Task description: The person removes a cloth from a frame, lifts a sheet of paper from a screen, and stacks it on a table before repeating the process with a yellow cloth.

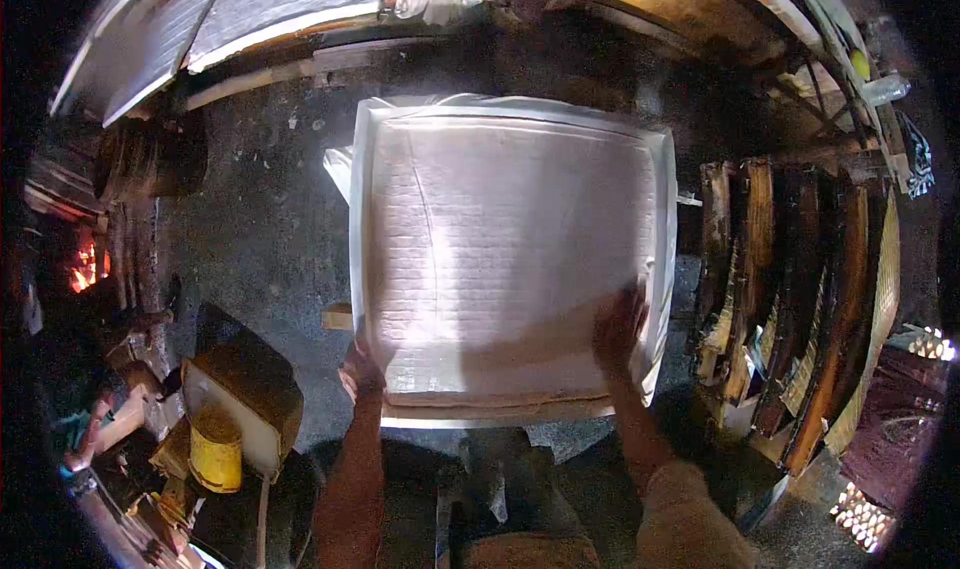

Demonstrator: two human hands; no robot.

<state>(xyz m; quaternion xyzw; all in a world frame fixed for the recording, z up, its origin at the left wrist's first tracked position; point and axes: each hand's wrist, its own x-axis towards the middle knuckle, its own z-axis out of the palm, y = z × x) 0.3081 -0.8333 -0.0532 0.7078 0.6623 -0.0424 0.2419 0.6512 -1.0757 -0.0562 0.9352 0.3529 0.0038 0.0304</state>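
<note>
A large shallow rectangular tray (pixel 366 199) with a pale rim stands in front of me. Inside it lies a flat whitish sheet (pixel 500 239) with fine rows of lines and a long thin crease at its left. My left hand (pixel 361 368) grips the tray's left edge near the front corner, its fingers wrapped round the outside. My right hand (pixel 622 331) lies inside the tray near the right rim, dark in shadow, its fingers stretched out over the sheet. Bright light falls across the middle of the sheet.
Long dark wooden frames (pixel 790 299) stand in a row at the right. A yellow container (pixel 216 452) sits by a box at the lower left. Fire (pixel 85 267) glows at the far left. A pale slanted panel (pixel 290 9) is at the upper left.
</note>
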